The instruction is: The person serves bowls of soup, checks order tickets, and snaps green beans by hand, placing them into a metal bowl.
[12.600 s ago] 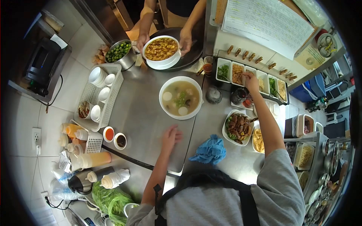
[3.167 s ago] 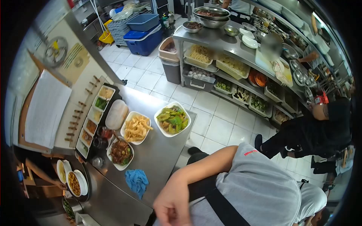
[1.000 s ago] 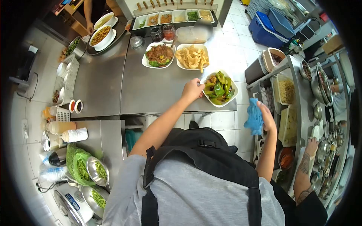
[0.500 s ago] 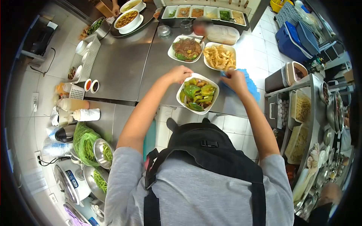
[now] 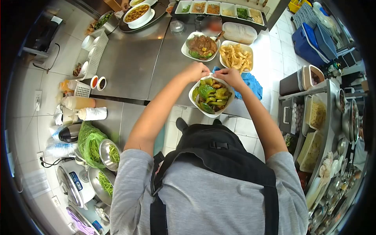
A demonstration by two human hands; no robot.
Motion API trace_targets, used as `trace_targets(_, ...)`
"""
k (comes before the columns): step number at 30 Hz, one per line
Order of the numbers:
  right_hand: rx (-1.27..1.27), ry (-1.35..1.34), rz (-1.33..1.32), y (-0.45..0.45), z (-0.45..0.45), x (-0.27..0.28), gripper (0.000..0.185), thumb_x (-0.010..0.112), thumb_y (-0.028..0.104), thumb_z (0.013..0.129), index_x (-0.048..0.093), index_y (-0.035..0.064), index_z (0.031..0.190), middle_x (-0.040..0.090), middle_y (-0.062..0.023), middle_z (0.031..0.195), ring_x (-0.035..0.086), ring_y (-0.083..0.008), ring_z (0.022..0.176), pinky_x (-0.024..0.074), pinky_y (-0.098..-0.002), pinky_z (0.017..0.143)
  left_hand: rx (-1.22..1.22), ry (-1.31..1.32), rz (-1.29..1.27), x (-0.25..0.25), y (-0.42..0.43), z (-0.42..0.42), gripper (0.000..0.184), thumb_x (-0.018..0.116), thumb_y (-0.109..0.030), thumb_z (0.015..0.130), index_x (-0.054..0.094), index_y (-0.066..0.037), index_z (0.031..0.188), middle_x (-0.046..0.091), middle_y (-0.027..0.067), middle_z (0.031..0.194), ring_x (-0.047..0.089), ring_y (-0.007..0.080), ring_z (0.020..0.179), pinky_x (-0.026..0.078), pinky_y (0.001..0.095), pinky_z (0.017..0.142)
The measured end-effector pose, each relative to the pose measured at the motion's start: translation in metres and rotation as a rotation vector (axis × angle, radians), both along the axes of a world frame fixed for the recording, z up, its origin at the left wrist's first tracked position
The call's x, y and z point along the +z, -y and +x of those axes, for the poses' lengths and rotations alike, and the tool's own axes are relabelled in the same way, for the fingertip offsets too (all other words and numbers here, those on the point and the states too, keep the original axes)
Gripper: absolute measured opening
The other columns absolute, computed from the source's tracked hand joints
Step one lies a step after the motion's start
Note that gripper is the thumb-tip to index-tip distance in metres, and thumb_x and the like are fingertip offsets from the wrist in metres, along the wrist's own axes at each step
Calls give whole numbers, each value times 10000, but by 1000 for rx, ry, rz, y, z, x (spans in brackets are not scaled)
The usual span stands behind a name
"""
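Observation:
A white square bowl [image 5: 194, 98] of green peppers and browned pieces sits at the near edge of the steel counter. My left hand [image 5: 197, 71] is closed on its far rim, thumb and fingers pinching the corner. Close beside it, my right hand [image 5: 232, 78] is closed at the same rim, with a bit of blue cloth showing at its fingertips. The rest of the blue cloth [image 5: 253, 87] lies crumpled on the counter behind that hand. Beyond my hands stand a dish of sliced meat with greens [image 5: 202, 47] and a dish of pale fried strips [image 5: 236, 56].
Topping trays [image 5: 219, 9] line the counter's back, with a lidded plastic container [image 5: 239, 32] before them. A soup bowl [image 5: 138, 15] rests on a dark round tray at the far left, near another person's hand. Sauce cups [image 5: 98, 82] and squeeze bottles [image 5: 80, 103] stand left; shelves run along the right.
My right hand has moved left from the cloth to the bowl's far rim, next to my left hand, with a bit of cloth at its fingertips. The view has shifted slightly.

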State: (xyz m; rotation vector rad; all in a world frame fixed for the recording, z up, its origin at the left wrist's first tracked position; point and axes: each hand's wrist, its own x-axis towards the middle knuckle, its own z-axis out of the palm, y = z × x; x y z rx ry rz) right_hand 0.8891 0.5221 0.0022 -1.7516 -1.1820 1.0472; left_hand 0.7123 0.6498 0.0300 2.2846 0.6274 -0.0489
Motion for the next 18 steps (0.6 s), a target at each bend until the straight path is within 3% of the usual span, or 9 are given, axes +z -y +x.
trace_targets(1, -13, 20, -41, 2, 2, 3, 377, 801, 335, 731, 745, 30, 944, 714, -77, 822, 618, -117, 720, 494, -279, 700, 5, 16, 13, 0, 1, -1, 204, 615, -192, 884, 709, -41, 985, 678, 99, 699, 608, 162, 506, 515, 310, 527)
trace_targets(4, 26, 7, -184, 17, 16, 17, 265, 793, 279, 765, 742, 61, 906, 658, 11, 755, 510, -67, 612, 406, -235, 553, 52, 28, -25, 2, 6, -10, 215, 609, -199, 892, 699, -36, 1000, 681, 104, 710, 617, 168, 501, 516, 317, 522)
trace_targets(5, 17, -114, -231, 26, 20, 19, 224, 799, 274, 758, 730, 79, 844, 606, 36, 686, 461, -61, 570, 354, -224, 520, 71, 26, -49, 2, 8, -15, 220, 606, -202, 895, 695, -35, 1006, 682, 105, 713, 619, 169, 499, 517, 320, 520)
trace_targets(9, -15, -249, -346, 58, 32, 24, 299, 811, 345, 740, 694, 85, 831, 547, 46, 658, 451, -53, 587, 369, -228, 511, 170, 18, -83, -1, 19, -32, 233, 592, -210, 900, 670, -25, 1019, 670, 95, 712, 618, 165, 488, 515, 312, 486)
trace_targets(12, -303, -259, -202, 77, 6, 10, 294, 812, 321, 747, 633, 93, 796, 545, 51, 662, 433, -50, 544, 358, -211, 491, 327, 28, -233, 4, 37, -47, 232, 590, -199, 883, 645, -18, 1018, 663, 109, 735, 631, 185, 492, 524, 312, 470)
trace_targets(16, -317, -306, -208, 98, -12, 4, 287, 812, 244, 741, 563, 101, 730, 555, 40, 652, 443, -48, 538, 373, -223, 483, 456, 87, -400, -3, 53, -69, 254, 573, -179, 882, 596, -3, 1064, 645, 110, 719, 632, 175, 493, 516, 290, 429)
trace_targets(18, -281, -164, -152, 106, -16, -4, 263, 788, 221, 743, 564, 86, 720, 553, 24, 629, 458, -54, 530, 374, -224, 476, 510, 122, -434, -12, 62, -74, 263, 569, -166, 879, 580, 8, 1076, 642, 116, 706, 631, 176, 485, 514, 286, 418)
